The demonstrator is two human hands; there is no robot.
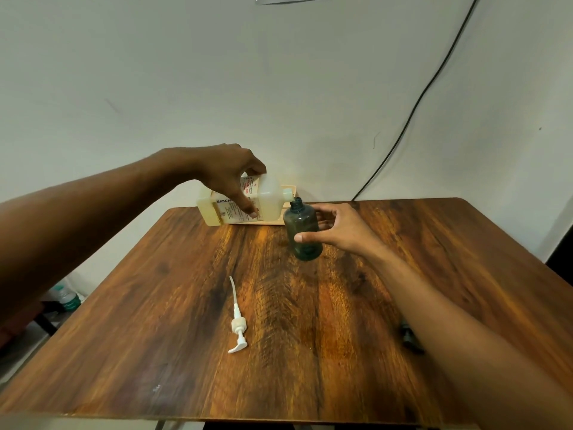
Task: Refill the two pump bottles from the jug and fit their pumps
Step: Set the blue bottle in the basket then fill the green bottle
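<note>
My left hand [231, 178] grips a white plastic jug [245, 201] with a printed label, tipped on its side so its spout sits right at the open neck of a dark green translucent bottle [300, 231]. My right hand [335, 229] wraps around that bottle, which stands on the wooden table [310, 321] without a pump. A white pump [238, 324] with its long dip tube lies flat on the table near the middle. A dark object [410, 336], mostly hidden behind my right forearm, lies near the table's right side.
A pale wooden tray [273, 220] sits at the table's far edge behind the jug. A black cable [412, 116] runs down the white wall. A water bottle [66, 297] stands on the floor to the left.
</note>
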